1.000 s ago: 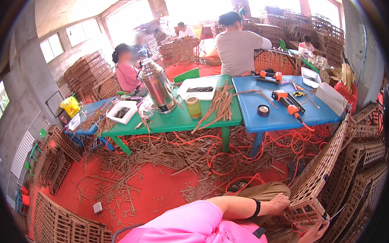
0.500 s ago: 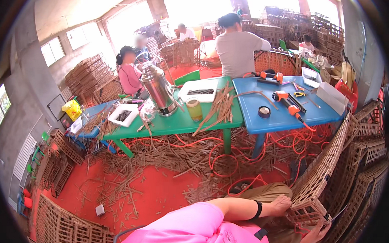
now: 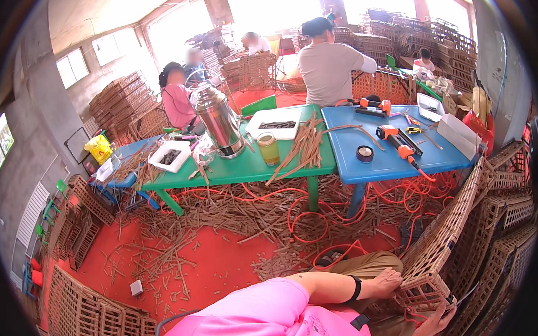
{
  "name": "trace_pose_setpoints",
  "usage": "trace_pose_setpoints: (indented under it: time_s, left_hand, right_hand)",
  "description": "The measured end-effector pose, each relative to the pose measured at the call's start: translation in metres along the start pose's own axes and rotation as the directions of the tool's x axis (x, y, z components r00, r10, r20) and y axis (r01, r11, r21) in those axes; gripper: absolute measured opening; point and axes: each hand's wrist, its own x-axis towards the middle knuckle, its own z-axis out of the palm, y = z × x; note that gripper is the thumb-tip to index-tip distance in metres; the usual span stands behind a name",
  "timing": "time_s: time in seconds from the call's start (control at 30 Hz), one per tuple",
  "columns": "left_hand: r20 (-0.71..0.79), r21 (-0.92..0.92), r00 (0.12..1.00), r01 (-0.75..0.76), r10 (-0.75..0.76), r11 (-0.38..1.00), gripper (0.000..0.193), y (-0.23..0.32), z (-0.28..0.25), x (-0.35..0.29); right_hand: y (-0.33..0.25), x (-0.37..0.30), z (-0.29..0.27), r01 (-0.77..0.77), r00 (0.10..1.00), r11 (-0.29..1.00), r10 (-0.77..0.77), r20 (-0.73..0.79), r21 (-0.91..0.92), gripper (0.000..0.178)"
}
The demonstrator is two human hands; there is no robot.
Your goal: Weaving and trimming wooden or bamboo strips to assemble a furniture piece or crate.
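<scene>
A long brown lattice basket point(image 3: 429, 254), woven from flat strips, leans at a tilt from the blue table's right end down to my lap. My left hand point(image 3: 386, 282), black band at the wrist, grips its near left side with the fingers bent against the strips. Lower down, my right hand point(image 3: 433, 323) is closed on the near bottom corner, thumb and fingers around the edge. A thin red cord shows beside that corner. Part of my right palm is cut off by the lower rim.
Orange nail guns point(image 3: 398, 147) and a black tape roll point(image 3: 364, 154) lie on the blue table point(image 3: 355, 171). A steel flask point(image 3: 219, 122) and a jar point(image 3: 268, 149) stand on the green table point(image 3: 233, 174). Orange hoses and wood strips cover the floor. More lattice baskets point(image 3: 502, 231) crowd the right.
The seated person in pink at the far left has raised and turned their head. My hands and the basket have hardly moved.
</scene>
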Motion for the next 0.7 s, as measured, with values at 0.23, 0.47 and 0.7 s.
trace_pose_setpoints:
  time_s: [0.23,0.47,0.7]
  left_hand:
    - [-0.071,0.105,0.997,-0.029,0.037,0.994,0.047,0.002,0.007,-0.002]
    - [-0.034,0.096,0.999,0.023,-0.020,0.995,0.049,0.009,0.000,-0.002]
    - [-0.059,0.111,0.998,0.035,-0.029,0.993,0.039,0.012,-0.003,-0.002]
  right_hand:
    - [-0.003,-0.001,0.001,-0.002,1.000,0.998,0.001,0.009,0.070,0.039]
    - [-0.003,0.000,0.001,-0.030,1.000,0.998,0.029,0.006,0.047,0.040]
    - [0.005,0.000,-0.002,0.000,1.000,1.000,0.000,0.016,0.029,0.040]
